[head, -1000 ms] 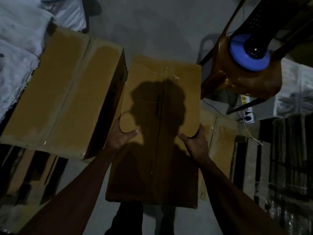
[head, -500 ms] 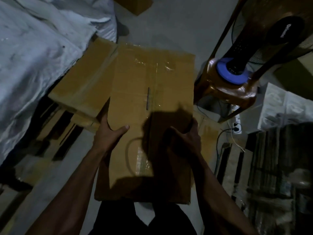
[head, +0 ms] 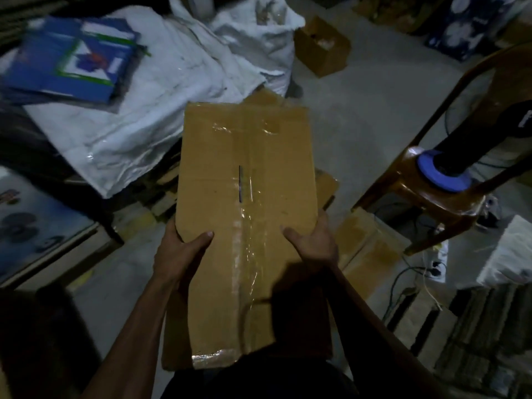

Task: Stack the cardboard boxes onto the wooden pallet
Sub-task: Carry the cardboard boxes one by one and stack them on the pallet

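A: Floor and room?
B: Bare grey concrete floor (head: pixel 359 116), dim light, cluttered storeroom. White woven sacks (head: pixel 161 110) piled ahead-left of the left hand (head: pixel 178 251). Brown plastic chair (head: pixel 449 180) to the right of the right hand (head: pixel 313 243), with a black fan base on a blue ring (head: pixel 443 174) sitting on its seat.

A: Box?
B: One taped cardboard box (head: pixel 244 197), held up in front of the body, long side running away from the person. Left hand grips its left edge, thumb on top. Right hand grips the right edge, thumb on top, other fingers hidden underneath.

A: Counts?
B: Two hands, both holding. One carried box. One small brown carton (head: pixel 322 47) on the floor far ahead of the right hand. Flat cardboard pieces (head: pixel 371 249) just right of the right hand, count unclear. One blue printed box (head: pixel 72 59) on the sacks, far ahead-left. One power strip (head: pixel 437 266) with cables, right.

A: Pallet?
B: Wooden slats (head: pixel 164 191) visible past the left hand, below the sacks' edge; mostly hidden.
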Demonstrator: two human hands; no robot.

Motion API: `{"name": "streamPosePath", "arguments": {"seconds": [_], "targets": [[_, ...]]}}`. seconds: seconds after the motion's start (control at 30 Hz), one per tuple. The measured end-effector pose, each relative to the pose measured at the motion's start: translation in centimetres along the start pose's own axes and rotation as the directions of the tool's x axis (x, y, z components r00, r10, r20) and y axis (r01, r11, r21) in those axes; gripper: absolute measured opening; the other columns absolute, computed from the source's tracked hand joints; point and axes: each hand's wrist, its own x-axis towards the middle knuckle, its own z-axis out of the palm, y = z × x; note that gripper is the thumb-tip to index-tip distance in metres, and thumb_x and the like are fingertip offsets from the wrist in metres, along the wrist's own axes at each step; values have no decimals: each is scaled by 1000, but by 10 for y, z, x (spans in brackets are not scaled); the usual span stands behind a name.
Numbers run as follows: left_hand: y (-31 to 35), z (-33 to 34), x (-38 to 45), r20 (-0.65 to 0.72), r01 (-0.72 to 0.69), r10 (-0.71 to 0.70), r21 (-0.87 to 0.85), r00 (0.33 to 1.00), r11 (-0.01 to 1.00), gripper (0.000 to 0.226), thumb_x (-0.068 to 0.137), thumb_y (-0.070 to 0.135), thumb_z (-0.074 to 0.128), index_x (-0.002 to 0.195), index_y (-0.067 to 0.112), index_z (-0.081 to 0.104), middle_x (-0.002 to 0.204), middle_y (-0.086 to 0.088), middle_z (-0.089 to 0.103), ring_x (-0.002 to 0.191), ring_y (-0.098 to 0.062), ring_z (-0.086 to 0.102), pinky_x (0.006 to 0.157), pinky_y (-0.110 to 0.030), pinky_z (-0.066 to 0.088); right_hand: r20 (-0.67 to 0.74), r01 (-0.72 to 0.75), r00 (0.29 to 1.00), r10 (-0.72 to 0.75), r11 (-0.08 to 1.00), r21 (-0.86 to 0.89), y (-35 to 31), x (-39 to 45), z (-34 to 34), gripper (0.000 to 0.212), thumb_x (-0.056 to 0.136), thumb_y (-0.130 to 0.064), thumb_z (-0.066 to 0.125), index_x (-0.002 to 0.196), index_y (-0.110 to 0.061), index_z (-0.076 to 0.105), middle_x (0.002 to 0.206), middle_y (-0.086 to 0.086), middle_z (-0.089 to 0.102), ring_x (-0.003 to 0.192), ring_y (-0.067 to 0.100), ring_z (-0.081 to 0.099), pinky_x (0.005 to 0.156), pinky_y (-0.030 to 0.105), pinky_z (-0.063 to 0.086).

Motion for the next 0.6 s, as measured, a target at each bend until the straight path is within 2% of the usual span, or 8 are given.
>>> {"name": "streamPosePath", "arguments": {"seconds": [0.13, 0.2, 0.3, 0.37, 0.4, 0.47, 0.5, 0.6], "targets": [[-21, -46, -41, -134, 23, -33, -72, 990, 997, 84, 66, 51, 85, 137, 37, 42, 122, 6, 62, 107, -21, 62, 94, -48, 51, 66, 152, 986, -150, 988, -30, -20, -37, 31, 85, 71, -65, 75, 140, -38, 34, 123, -7, 62, 112, 26, 60, 96, 44, 48], [-32, -69, -60, -182, 19, -34, -84, 983, 996, 85, 70, 45, 84, 141, 34, 39, 126, 2, 60, 110, -23, 59, 95, -47, 50, 105, 200, 975, -195, 979, -40, -28, -54, 49, 85, 71, -65, 74, 140, -39, 32, 125, -6, 61, 112, 27, 61, 93, 42, 48], [-50, -110, -92, -253, 24, -39, -60, 967, 998, 101, 59, 63, 77, 145, 36, 31, 133, 0, 56, 116, -26, 57, 99, -52, 48, 159, 282, 949, -272, 958, -42, -43, -83, 78, 88, 75, -60, 74, 146, -42, 25, 123, -10, 59, 113, 25, 59, 90, 37, 43], [-62, -135, -115, -299, 54, -58, -24, 952, 998, 104, 60, 68, 74, 146, 38, 25, 138, -1, 53, 120, -28, 55, 100, -54, 46, 217, 329, 925, -313, 943, -42, -52, -101, 98, 97, 77, -60, 74, 152, -44, 14, 125, -11, 56, 114, 19, 54, 97, 38, 44], [-68, -147, -125, -325, 62, -63, -11, 944, 998, 101, 66, 64, 76, 147, 38, 23, 140, -2, 51, 121, -29, 54, 101, -53, 45, 253, 354, 908, -334, 934, -37, -56, -112, 108, 102, 75, -62, 74, 153, -47, 9, 127, -11, 55, 115, 18, 53, 102, 41, 44], [-82, -167, -146, -375, 63, -66, -21, 925, 998, 94, 76, 54, 76, 149, 38, 20, 142, -1, 49, 124, -29, 52, 101, -52, 44, 309, 396, 879, -362, 917, -51, -66, -130, 127, 108, 67, -71, 70, 148, -59, -1, 136, -7, 57, 119, 24, 57, 104, 49, 45], [-88, -176, -156, -396, 63, -69, -28, 915, 998, 95, 75, 56, 76, 149, 42, 18, 141, 0, 49, 124, -29, 52, 102, -54, 43, 329, 409, 871, -365, 909, -75, -70, -138, 136, 107, 64, -75, 67, 145, -63, -3, 140, -4, 57, 120, 29, 58, 103, 52, 46], [-108, -202, -192, -486, 83, -99, -55, 868, 995, 99, 66, 69, 72, 143, 58, 12, 140, 5, 51, 121, -29, 54, 99, -60, 44, 403, 498, 814, -417, 859, -116, -85, -167, 161, 106, 67, -72, 67, 148, -60, 1, 147, -2, 51, 126, 32, 54, 105, 51, 43]]}}
